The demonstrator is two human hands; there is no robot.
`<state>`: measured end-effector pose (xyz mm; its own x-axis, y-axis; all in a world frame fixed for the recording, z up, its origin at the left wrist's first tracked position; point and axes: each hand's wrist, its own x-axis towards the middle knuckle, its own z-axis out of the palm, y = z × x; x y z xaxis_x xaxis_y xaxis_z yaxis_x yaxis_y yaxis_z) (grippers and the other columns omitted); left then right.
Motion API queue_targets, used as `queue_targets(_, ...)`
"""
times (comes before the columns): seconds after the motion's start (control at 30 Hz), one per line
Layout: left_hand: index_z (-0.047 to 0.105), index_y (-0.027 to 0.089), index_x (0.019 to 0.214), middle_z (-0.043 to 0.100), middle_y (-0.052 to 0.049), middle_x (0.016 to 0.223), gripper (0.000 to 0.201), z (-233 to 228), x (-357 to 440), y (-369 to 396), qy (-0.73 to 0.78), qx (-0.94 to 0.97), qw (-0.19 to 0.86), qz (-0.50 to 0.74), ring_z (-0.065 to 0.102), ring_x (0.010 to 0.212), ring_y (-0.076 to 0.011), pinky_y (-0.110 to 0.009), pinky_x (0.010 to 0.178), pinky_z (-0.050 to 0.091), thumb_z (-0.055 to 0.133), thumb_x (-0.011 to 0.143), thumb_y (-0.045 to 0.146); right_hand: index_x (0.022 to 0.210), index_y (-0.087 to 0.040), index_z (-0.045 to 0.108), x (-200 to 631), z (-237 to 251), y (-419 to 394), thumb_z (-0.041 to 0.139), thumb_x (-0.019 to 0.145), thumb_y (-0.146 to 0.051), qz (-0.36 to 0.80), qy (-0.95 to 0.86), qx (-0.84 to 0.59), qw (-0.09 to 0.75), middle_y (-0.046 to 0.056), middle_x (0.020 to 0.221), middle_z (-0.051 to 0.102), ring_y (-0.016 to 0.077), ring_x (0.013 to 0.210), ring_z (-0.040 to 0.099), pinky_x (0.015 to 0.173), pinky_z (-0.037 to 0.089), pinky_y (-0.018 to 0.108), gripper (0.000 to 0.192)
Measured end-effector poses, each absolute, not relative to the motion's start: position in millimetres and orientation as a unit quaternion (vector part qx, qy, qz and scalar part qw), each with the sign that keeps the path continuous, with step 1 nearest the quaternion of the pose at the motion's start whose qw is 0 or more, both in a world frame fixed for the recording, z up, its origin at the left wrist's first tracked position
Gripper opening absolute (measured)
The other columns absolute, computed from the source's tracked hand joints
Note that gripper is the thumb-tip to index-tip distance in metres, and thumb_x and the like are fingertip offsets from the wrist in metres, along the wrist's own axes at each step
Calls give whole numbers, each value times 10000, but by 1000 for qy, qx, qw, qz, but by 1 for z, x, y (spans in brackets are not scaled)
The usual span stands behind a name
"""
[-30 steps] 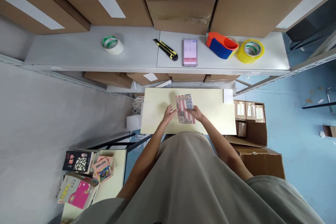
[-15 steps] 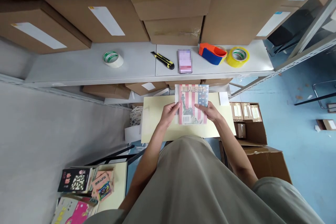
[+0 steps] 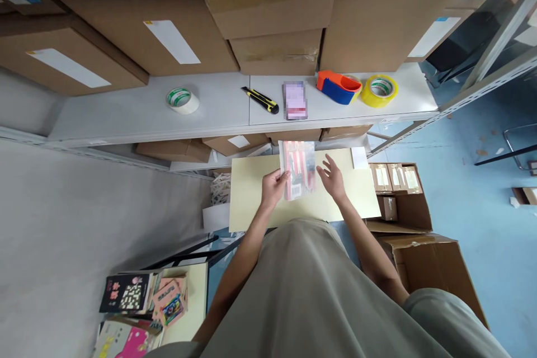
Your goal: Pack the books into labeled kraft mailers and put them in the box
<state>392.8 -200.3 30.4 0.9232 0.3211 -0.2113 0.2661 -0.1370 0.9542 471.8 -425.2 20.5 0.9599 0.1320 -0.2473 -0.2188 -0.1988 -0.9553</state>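
My left hand [image 3: 274, 187] grips the left edge of a book [image 3: 298, 170] with a red-striped flag cover, a barcode low on it and what looks like a clear wrapper. The book is turned at an angle above the pale yellow table [image 3: 251, 201]. Just right of the book, my right hand [image 3: 331, 178] is apart from it, fingers spread and holding nothing. A white slip or pad [image 3: 358, 157] lies at the table's far right corner.
On the grey shelf ahead lie white tape [image 3: 182, 100], a box cutter [image 3: 260, 100], a phone [image 3: 295, 100], an orange-blue tape dispenser [image 3: 339, 86] and yellow tape [image 3: 379, 90]. Cardboard boxes [image 3: 277, 50] stand behind. Books [image 3: 126, 293] are piled lower left; open cartons [image 3: 432, 268] stand right.
My right hand has let go of the book and moved slightly right, fingers opening. The book has turned in my left hand, its cover now narrower to view.
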Motion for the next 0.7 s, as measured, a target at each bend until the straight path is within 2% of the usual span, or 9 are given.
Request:
queue_targets(0.07,776,225,833,736,-20,754,376,28,392,-211,186,800,569,44,688,755,-217,-297,711,511,711,1080,500,1511,-226,754,458,15,-410,843,810,-852,158,22,-747,645,221,1685,709,433,1584,672,1222,646,559,944)
queue_targets(0.13,879,233,1017,847,-64,885,269,25,389,-227,183,842,506,41,775,817,-265,-341,793,567,673,1101,383,1436,-228,773,443,13,-392,849,816,-846,203,3,-723,660,192,1541,796,406,1456,748,1118,690,505,879)
queue_targets(0.2,920,251,1192,906,-117,1015,257,23,386,-245,178,873,454,3,846,931,-330,-402,902,617,691,1086,307,1211,-240,790,433,12,-377,844,836,-854,210,-2,-725,656,121,1215,866,342,1188,808,945,696,422,721)
queue_targets(0.27,917,276,1297,924,-141,1136,305,22,382,-256,160,882,443,-29,872,1062,-376,-456,1018,645,768,1032,269,941,-252,713,432,9,-370,809,850,-903,187,23,-734,652,41,873,771,259,894,747,770,627,355,665)
queue_targets(0.4,850,278,1463,859,-126,1479,504,26,379,-239,108,809,577,-36,819,1373,-384,-491,1208,637,877,975,404,743,-271,582,453,8,-385,809,757,-1016,202,89,-679,700,-24,642,582,176,662,581,596,479,312,779)
queue_targets(0.5,779,227,1538,714,-172,1701,692,34,385,-201,177,765,617,53,640,1633,-401,-505,1348,535,900,966,597,772,-252,675,471,19,-405,957,687,-946,268,82,-617,735,-7,655,659,192,683,644,600,523,306,754)
queue_targets(0.57,792,214,1463,728,-195,1657,767,40,391,-177,225,728,644,59,636,1620,-416,-498,1307,555,958,888,694,832,-237,766,477,33,-414,1027,663,-891,309,55,-581,751,35,764,783,237,787,747,687,620,327,724)
queue_targets(0.63,849,190,1216,846,-176,1351,723,47,394,-163,226,680,697,5,762,1391,-396,-444,1129,635,986,813,775,897,-234,823,482,47,-419,1062,670,-848,338,26,-554,760,66,905,866,283,918,819,808,687,360,697)
queue_targets(0.7,851,186,971,841,-108,1015,679,55,394,-158,204,642,739,-33,800,1103,-322,-379,947,639,1003,759,813,922,-232,839,484,59,-419,1072,689,-822,360,4,-538,762,76,960,889,306,981,845,864,707,385,676)
